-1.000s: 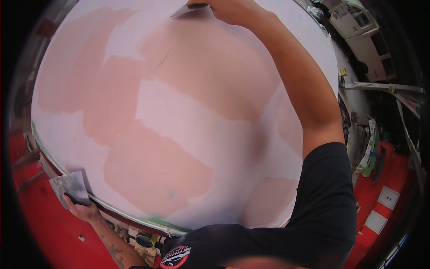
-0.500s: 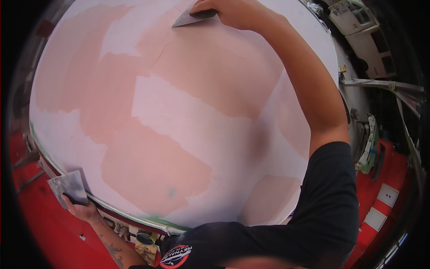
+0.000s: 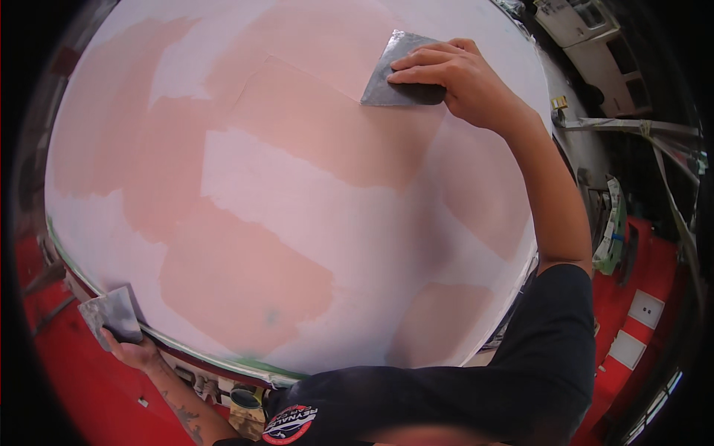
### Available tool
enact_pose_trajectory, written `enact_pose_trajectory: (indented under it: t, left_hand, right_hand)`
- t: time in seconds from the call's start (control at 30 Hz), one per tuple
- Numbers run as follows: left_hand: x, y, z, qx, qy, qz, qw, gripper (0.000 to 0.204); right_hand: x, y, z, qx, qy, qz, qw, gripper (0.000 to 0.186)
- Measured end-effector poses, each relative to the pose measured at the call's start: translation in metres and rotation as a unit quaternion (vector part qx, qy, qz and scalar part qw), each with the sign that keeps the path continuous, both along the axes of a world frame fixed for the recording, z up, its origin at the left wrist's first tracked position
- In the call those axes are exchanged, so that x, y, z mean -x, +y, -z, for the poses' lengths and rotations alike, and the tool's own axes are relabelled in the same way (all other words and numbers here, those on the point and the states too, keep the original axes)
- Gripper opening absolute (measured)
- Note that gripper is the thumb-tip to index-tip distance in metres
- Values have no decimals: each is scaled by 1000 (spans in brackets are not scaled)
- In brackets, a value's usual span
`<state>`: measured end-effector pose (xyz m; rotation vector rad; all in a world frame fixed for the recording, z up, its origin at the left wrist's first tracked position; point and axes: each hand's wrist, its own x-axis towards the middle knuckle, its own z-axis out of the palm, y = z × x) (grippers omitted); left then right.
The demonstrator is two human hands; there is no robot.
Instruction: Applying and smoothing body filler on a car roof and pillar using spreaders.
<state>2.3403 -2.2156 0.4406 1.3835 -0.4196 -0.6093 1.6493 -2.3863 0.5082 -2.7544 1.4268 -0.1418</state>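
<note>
A large curved white panel [image 3: 253, 163] with pink filler-like patches fills the middle, with green tape along its near-left edge. My right hand [image 3: 465, 85] grips a flat metal spreader [image 3: 394, 48] with a dark handle, laid on the upper right part of the panel beside a thin angled line in the pink. My left hand [image 3: 137, 349] holds another square metal spreader [image 3: 104, 308] at the panel's lower-left edge, its fingers mostly hidden behind the plate.
A white vehicle door [image 3: 595, 67] lies at the upper right. Taped rails [image 3: 610, 125] and a taped part [image 3: 611, 223] are right of the panel. The red floor [image 3: 59, 357] shows on both sides, with two small white plates [image 3: 645, 309] at right.
My right hand has moved right and toward me with its spreader, from the panel's upper edge. My left hand and its spreader have barely moved.
</note>
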Motion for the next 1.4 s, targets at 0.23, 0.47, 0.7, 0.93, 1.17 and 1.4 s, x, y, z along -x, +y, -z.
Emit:
enact_pose_trajectory:
  t: [0.23, 0.47, 0.7, 0.93, 1.17, 1.4]
  left_hand:
    - [-3, -1, 2, 1, -1, -2, 1000, 56]
    - [9, 1, 0, -11, -50, 15, 999, 52]
    - [3, 2, 1, 16, 28, 13, 999, 51]
    - [3, 2, 3, 30, 28, 14, 999, 50]
    - [3, 3, 6, 43, 9, 17, 999, 51]
    - [4, 3, 5, 36, -2, 13, 999, 50]
  right_hand:
    - [29, 52, -9, -47, -21, 29, 998, 64]
    - [40, 82, -35, -76, 71, 76, 992, 53]
    - [-10, 32, -62, 26, 1, 34, 999, 55]
    - [-114, -60, -28, 51, -62, -56, 995, 42]
    - [-165, -92, -22, 22, -45, -70, 996, 31]
    - [-169, -101, -18, 33, 1, -67, 997, 30]
